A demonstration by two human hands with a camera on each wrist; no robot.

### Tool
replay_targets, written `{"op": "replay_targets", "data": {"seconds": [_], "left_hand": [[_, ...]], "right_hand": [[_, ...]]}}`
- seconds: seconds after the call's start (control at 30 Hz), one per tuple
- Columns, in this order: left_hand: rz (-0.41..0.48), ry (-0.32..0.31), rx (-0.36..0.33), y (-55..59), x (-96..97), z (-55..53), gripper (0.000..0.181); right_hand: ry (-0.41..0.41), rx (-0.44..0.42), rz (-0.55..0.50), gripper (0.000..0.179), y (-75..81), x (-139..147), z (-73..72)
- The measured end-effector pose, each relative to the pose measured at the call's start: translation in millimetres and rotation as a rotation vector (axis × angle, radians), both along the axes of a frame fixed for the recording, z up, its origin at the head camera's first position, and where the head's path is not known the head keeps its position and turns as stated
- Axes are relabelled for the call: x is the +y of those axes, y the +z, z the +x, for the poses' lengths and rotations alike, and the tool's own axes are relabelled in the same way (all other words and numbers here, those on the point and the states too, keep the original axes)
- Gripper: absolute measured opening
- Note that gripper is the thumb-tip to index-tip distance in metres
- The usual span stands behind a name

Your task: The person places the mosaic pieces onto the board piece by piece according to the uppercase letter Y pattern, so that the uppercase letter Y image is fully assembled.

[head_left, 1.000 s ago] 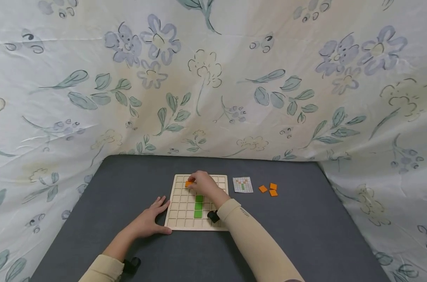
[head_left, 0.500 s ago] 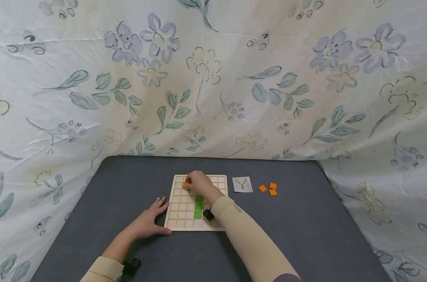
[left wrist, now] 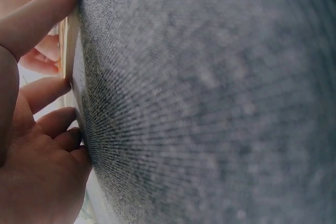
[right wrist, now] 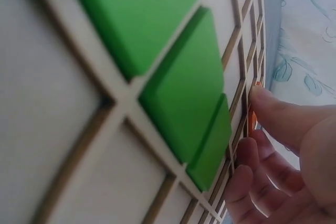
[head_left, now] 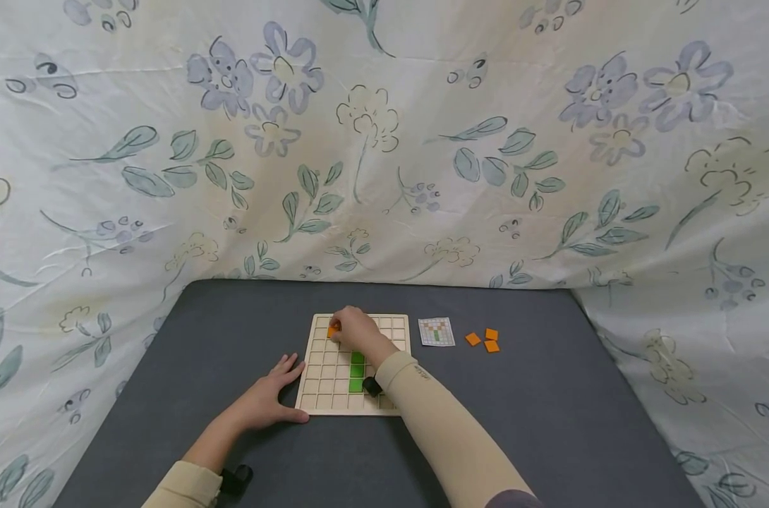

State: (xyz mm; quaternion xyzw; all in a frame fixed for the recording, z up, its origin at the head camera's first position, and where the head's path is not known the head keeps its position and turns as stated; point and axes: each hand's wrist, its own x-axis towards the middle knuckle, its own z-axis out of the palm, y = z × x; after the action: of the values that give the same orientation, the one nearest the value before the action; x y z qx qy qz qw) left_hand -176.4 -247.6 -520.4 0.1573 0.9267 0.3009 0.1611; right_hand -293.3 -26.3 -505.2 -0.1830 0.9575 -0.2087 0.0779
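A wooden grid board (head_left: 322, 402) lies on the grey table. Spread along its left side is my left hand (head_left: 265, 403), thumb at the near left corner and fingertips at the edge. My right hand (head_left: 357, 330) reaches over the upper left of the board. Between its thumb and fingers it pinches a square orange tile (head_left: 331, 331), at a cell in the second row from the top. The right wrist view shows only a sliver of that orange tile (right wrist: 254, 120) at the grid. Green tiles (head_left: 356, 374) sit in a column of cells, partly covered by the right forearm.
Right of the board lies a small printed pattern card (head_left: 436, 331). Beyond it are 3 loose orange tiles (head_left: 492, 346) on the table (head_left: 549, 395). A floral cloth (head_left: 384, 233) hangs behind the table's far edge. Each wrist wears a black camera (head_left: 372, 386).
My right hand has moved left across the board with the orange tile, from about the third column to the second. My left hand keeps its place at the board's edge.
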Motion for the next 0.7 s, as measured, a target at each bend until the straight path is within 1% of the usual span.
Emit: {"op": "replay_targets", "data": {"seconds": [0.23,0.4,0.53,0.7], "left_hand": [[-0.008,0.001,0.007,-2.3,4.9,-5.5,0.110],[-0.018,0.016,-0.001,-4.7,7.4,-10.4,0.112],[-0.019,0.021,-0.005,-5.1,10.1,-12.5,0.112],[-0.020,0.028,-0.004,-5.3,13.7,-14.2,0.111]], "right_hand": [[-0.018,-0.034,-0.022,0.035,7.9,8.2,-4.7],[-0.034,-0.054,-0.096,0.038,17.9,17.0,-5.9],[-0.020,-0.041,-0.147,0.038,23.1,25.6,-5.0],[0.005,0.001,-0.179,0.037,27.6,37.0,-0.8]]}}
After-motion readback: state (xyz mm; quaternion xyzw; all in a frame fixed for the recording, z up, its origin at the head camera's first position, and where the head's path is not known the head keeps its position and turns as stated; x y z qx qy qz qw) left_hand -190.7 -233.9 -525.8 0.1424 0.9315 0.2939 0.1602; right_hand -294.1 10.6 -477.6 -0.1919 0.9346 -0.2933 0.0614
